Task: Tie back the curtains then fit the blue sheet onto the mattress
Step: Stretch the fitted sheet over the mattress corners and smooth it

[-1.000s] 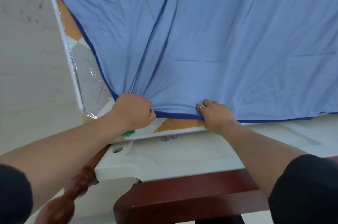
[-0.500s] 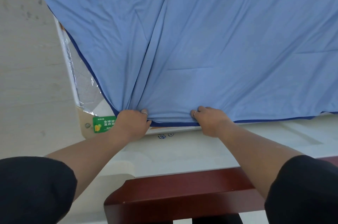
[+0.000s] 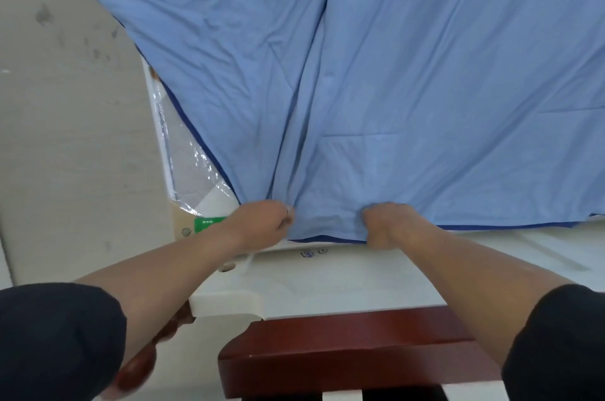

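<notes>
Both your hands are clenched on the near edge of the blue sheet (image 3: 425, 73): left hand (image 3: 262, 223) bunching cloth by the corner, right hand (image 3: 389, 223) gripping just beside it, with the dark hem (image 3: 327, 240) running between them. The sheet lies spread over the mattress (image 3: 196, 178), but the near left corner shows bare plastic wrap and a green label (image 3: 209, 224), so I'd say nothing here is fitted yet. Curtains aren't in view, so I can't tell. Open floor (image 3: 65, 138) to your left. The white panel (image 3: 327, 282) and red wooden footboard (image 3: 343, 351) sit close under your wrists, leaving a tight space for tucking down.
</notes>
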